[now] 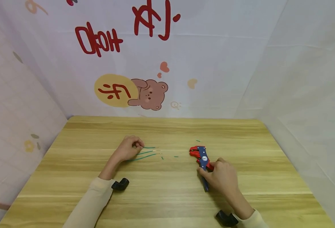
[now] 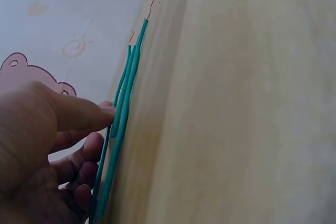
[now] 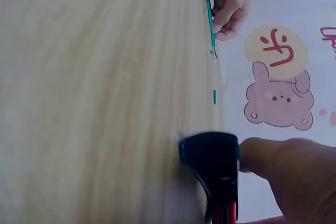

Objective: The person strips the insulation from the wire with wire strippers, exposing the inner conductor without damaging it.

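At the left of the table in the head view, my left hand (image 1: 128, 149) pinches a green wire (image 1: 149, 147) between thumb and fingertip. Two more green wires (image 1: 144, 156) lie beside it, pointing right. Bare copper strands (image 2: 151, 9) stick out of wire ends in the left wrist view. On the right, my right hand (image 1: 223, 176) grips a red and blue wire stripper (image 1: 203, 158) by its handles, its head pointing away from me. The right wrist view shows its dark handle (image 3: 210, 156) beside my thumb; my palm hides part of the tool.
Short green insulation bits lie between the hands, one piece (image 1: 176, 156) near the middle and another (image 1: 198, 140) beyond the stripper. The wooden table (image 1: 161, 196) meets a printed cloth wall (image 1: 213, 79) at the back. A black wrist mount (image 1: 120, 184) sits on my left sleeve.
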A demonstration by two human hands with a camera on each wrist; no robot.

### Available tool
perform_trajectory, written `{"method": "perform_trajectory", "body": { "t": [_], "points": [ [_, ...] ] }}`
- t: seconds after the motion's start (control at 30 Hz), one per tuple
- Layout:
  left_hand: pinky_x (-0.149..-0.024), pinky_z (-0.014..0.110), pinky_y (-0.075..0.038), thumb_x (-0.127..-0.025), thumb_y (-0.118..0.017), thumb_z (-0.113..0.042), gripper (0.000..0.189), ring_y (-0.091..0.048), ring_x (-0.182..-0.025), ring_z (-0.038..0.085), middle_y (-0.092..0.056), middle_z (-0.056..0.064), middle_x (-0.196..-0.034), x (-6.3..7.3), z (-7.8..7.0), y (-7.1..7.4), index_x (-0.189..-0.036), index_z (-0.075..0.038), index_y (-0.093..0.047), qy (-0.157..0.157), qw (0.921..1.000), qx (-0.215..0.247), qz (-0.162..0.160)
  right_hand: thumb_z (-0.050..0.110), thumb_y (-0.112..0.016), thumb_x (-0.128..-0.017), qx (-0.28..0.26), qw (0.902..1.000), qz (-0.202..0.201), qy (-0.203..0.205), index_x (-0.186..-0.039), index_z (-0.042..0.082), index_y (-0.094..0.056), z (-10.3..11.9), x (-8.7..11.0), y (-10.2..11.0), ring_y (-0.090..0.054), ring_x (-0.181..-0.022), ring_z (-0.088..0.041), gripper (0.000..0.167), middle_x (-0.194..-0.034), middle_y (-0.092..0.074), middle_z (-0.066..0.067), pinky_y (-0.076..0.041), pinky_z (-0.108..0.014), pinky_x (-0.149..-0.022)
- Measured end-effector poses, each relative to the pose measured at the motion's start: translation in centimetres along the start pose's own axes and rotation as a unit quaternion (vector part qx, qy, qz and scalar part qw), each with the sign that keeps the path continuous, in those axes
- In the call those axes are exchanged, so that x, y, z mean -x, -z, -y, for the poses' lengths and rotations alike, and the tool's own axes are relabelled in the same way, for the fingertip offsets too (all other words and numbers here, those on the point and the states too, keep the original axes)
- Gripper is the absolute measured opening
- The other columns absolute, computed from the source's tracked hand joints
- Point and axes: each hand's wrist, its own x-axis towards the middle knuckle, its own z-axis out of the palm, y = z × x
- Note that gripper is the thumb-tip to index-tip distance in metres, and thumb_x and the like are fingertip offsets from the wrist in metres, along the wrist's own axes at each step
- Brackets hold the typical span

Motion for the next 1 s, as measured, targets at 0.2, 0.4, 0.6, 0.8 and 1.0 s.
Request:
{"method": "perform_trajectory", "body": {
  "t": [0.2, 0.4, 0.6, 0.8, 1.0],
  "points": [
    [-0.081, 0.036, -0.031, -0.094, -0.069, -0.007, 0.004, -0.041, -0.094, 0.025, -0.056, 0.003, -0.087, -0.6, -0.1, -0.1, -0.095, -0.009, -0.072, -0.001, 0.9999, 0.006, 0.014, 0.063, -0.076, -0.082, -0.019, 0.9992, 0.034, -0.003, -0.068, 0.014, -0.056, -0.8, -0.3, -0.4, -0.039, -0.053, -0.014, 0.055, -0.065, -0.046, -0.001, -0.025, -0.028, -0.048],
    [-0.081, 0.038, -0.032, -0.094, -0.070, -0.009, 0.010, -0.040, -0.100, 0.027, -0.053, 0.007, -0.089, -0.9, 0.0, -0.8, -0.104, -0.009, -0.070, 0.007, 0.9995, 0.019, 0.023, 0.064, -0.067, -0.091, -0.075, 0.9934, 0.085, -0.018, -0.083, 0.014, -0.054, -2.5, -1.0, -1.0, -0.040, -0.055, -0.014, 0.052, -0.065, -0.045, 0.001, -0.027, -0.027, -0.050],
    [-0.084, 0.038, -0.032, -0.093, -0.072, -0.010, 0.021, -0.039, -0.105, 0.027, -0.053, 0.007, -0.091, -1.2, 0.4, -0.8, -0.113, -0.007, -0.068, 0.010, 0.9990, 0.030, 0.031, 0.068, -0.056, -0.096, -0.141, 0.9799, 0.136, -0.039, -0.083, 0.018, -0.060, -4.1, -2.2, -1.6, -0.046, -0.058, -0.013, 0.052, -0.066, -0.052, 0.004, -0.033, -0.027, -0.054],
    [-0.086, 0.036, -0.038, -0.093, -0.072, -0.010, 0.030, -0.046, -0.099, 0.025, -0.059, 0.011, -0.101, -0.9, 1.2, -0.3, -0.122, -0.005, -0.066, 0.009, 0.9982, 0.044, 0.038, 0.051, -0.065, -0.098, -0.192, 0.9677, 0.163, -0.019, -0.089, 0.016, -0.066, -5.5, -2.8, -1.4, -0.050, -0.062, -0.011, 0.036, -0.069, -0.057, 0.004, -0.040, -0.024, -0.056],
    [-0.092, 0.040, -0.045, -0.093, -0.070, -0.010, 0.037, -0.055, -0.100, 0.025, -0.062, 0.014, -0.111, 0.2, 1.9, 1.2, -0.128, -0.002, -0.062, 0.021, 0.9987, 0.040, 0.023, 0.040, -0.065, -0.101, -0.214, 0.9613, 0.173, 0.013, -0.097, 0.014, -0.068, -7.2, -2.7, -0.6, -0.054, -0.063, -0.008, 0.026, -0.073, -0.061, 0.004, -0.046, -0.024, -0.059]
  ]
}}
